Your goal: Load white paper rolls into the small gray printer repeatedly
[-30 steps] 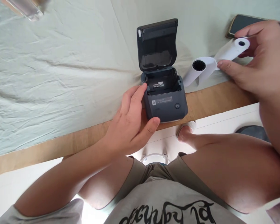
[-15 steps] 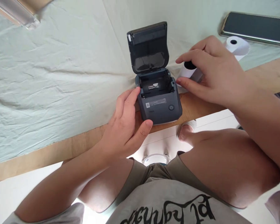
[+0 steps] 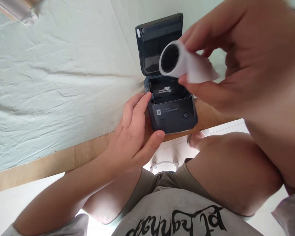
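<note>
A dark portable thermal printer (image 3: 173, 121) sits at the table's front edge with its lid (image 3: 157, 29) raised and its paper bay (image 3: 162, 90) exposed. My left hand (image 3: 132, 134) holds the printer by its left side, fingertips at the bay's edge and thumb at the front corner. Above the right part of the bay, my right hand (image 3: 238, 62) pinches a white paper roll (image 3: 194, 67) between thumb and fingers. The roll lies tilted, its wide dark core facing left, and a loose paper end shows near the palm. It covers part of the lid and bay.
A pale cloth (image 3: 64, 82) covers the table, leaving a wooden front edge (image 3: 83, 155) bare. A clear plastic object (image 3: 19, 13) lies at the upper left. My legs are below the table edge.
My right hand has picked up the paper roll from beside the printer and raised it up and left, over the bay. My left hand stays at the printer, which appears slightly farther right.
</note>
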`<state>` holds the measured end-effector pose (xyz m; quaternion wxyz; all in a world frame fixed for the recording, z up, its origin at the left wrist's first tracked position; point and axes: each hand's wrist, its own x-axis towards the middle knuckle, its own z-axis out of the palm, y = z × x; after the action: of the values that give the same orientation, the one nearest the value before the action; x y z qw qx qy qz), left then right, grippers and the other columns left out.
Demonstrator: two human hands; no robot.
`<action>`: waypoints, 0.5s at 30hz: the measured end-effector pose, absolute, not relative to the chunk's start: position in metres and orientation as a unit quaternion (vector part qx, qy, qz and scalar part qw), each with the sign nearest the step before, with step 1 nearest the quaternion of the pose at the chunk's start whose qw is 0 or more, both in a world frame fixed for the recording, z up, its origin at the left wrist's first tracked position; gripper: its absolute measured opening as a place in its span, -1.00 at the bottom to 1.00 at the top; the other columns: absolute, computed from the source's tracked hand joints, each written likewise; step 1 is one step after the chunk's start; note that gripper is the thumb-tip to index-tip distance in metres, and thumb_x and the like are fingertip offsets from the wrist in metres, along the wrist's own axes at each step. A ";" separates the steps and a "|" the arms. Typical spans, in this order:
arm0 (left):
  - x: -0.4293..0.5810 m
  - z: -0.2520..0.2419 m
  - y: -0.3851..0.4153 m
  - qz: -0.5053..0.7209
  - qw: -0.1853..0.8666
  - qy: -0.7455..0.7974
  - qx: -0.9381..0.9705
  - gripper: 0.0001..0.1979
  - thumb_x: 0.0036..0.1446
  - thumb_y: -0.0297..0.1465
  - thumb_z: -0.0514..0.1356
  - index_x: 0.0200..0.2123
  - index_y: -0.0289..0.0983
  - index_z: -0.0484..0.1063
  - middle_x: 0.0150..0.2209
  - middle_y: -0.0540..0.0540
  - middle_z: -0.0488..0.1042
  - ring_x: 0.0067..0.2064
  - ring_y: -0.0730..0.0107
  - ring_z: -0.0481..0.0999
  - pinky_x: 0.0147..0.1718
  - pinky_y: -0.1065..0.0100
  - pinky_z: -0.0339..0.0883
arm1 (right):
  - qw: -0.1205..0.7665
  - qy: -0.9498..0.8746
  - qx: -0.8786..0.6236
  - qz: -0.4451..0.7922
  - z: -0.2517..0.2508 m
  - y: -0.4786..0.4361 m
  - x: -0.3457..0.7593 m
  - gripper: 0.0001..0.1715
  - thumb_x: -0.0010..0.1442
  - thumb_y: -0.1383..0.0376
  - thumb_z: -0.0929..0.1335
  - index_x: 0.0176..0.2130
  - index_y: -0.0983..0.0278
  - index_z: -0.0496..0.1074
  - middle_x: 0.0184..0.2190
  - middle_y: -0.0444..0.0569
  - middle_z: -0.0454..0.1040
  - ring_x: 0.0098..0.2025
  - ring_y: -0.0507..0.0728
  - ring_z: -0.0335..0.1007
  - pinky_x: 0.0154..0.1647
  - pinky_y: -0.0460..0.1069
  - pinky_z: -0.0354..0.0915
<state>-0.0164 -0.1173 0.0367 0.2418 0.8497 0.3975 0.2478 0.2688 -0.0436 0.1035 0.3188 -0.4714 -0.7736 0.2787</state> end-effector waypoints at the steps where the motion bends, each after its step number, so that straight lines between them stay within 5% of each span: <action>1: -0.016 0.037 -0.117 0.248 0.240 0.397 0.851 -0.19 0.75 0.09 0.06 0.81 -0.10 -0.06 0.73 -0.45 0.20 0.69 -0.31 0.41 0.57 -0.37 0.57 | 0.318 -0.794 -0.450 0.256 0.102 -0.041 0.265 -0.65 0.32 0.13 0.48 0.08 0.04 0.65 0.21 -0.09 0.66 0.35 0.32 0.63 0.62 0.32 0.52; 7: -0.010 0.035 -0.122 0.265 0.239 0.403 0.843 -0.21 0.76 0.09 0.03 0.79 -0.13 -0.04 0.70 -0.49 0.22 0.71 -0.32 0.38 0.59 -0.39 0.54 | 0.307 -0.855 -0.399 0.121 0.089 -0.021 0.258 -0.93 0.45 0.23 0.40 -0.14 0.11 0.52 -0.06 -0.13 0.71 0.00 0.17 0.65 0.13 0.18 0.57; 15: -0.011 0.039 -0.123 0.265 0.283 0.411 0.825 -0.19 0.73 0.15 0.09 0.77 -0.09 0.04 0.70 -0.45 0.25 0.71 -0.35 0.40 0.61 -0.39 0.52 | 0.277 -0.864 -0.381 0.177 0.094 -0.021 0.268 -0.78 0.52 0.10 0.40 -0.21 0.09 0.46 -0.09 -0.11 0.73 -0.05 0.20 0.64 0.03 0.20 0.50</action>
<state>-0.0108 -0.1226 0.0389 0.2826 0.8252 0.4109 0.2651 0.2677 -0.0213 0.0936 0.2765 -0.3815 -0.8641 0.1769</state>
